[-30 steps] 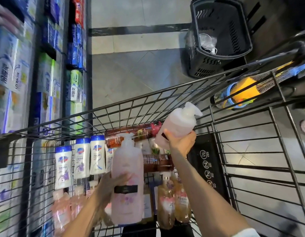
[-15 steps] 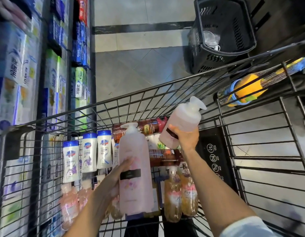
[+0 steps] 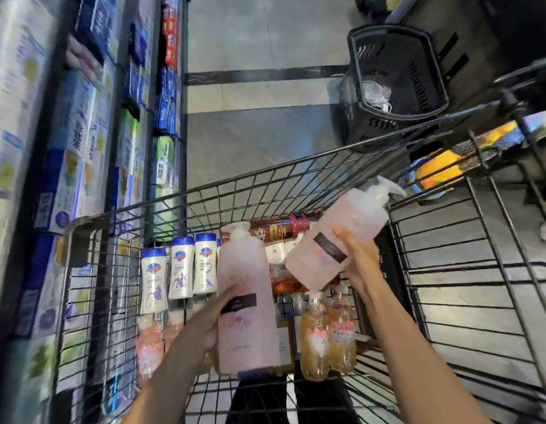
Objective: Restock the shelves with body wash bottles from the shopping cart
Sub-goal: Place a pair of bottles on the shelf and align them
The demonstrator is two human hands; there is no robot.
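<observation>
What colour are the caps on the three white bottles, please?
Blue caps, clearest in the head view.

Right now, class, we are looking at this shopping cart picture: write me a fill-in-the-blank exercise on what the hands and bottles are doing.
1. Each hand holds one ____ pump bottle.
2. The right hand tilts its bottle so the pump points toward the black ____ on the floor.
3. The left hand grips its bottle, which stands ____.
4. Three white bottles in the cart have ____ caps.

Missing words: pink; basket; upright; blue
</observation>
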